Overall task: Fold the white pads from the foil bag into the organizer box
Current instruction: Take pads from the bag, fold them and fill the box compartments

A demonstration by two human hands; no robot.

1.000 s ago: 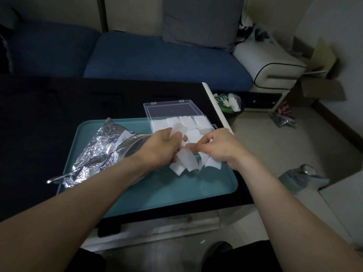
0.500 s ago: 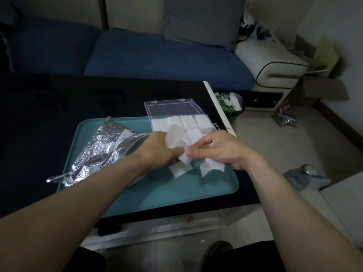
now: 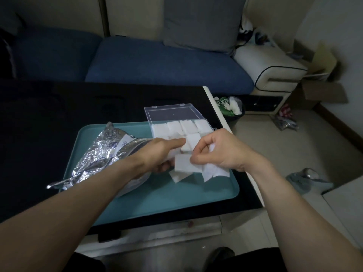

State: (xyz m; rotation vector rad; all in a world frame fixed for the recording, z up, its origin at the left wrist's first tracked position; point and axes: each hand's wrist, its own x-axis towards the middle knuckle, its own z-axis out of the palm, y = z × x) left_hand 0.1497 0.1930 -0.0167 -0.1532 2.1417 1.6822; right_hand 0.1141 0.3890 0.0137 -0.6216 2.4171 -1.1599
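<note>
A clear organizer box sits open at the far right of a teal tray, its compartments filled with folded white pads. My left hand and my right hand meet just in front of the box, both pinching one folded white pad between them. My left forefinger points toward the box. More loose white pads lie on the tray under my right hand. The crumpled foil bag lies on the tray's left part, partly hidden by my left forearm.
The tray rests on a black table with a white right edge. Behind it stands a blue sofa. On the floor to the right are a small bin, a cardboard box and a grey object.
The pad between my hands has gone from hanging open to a folded, flatter shape. Both hands have shifted slightly toward the box, and my left forefinger now stretches out.
</note>
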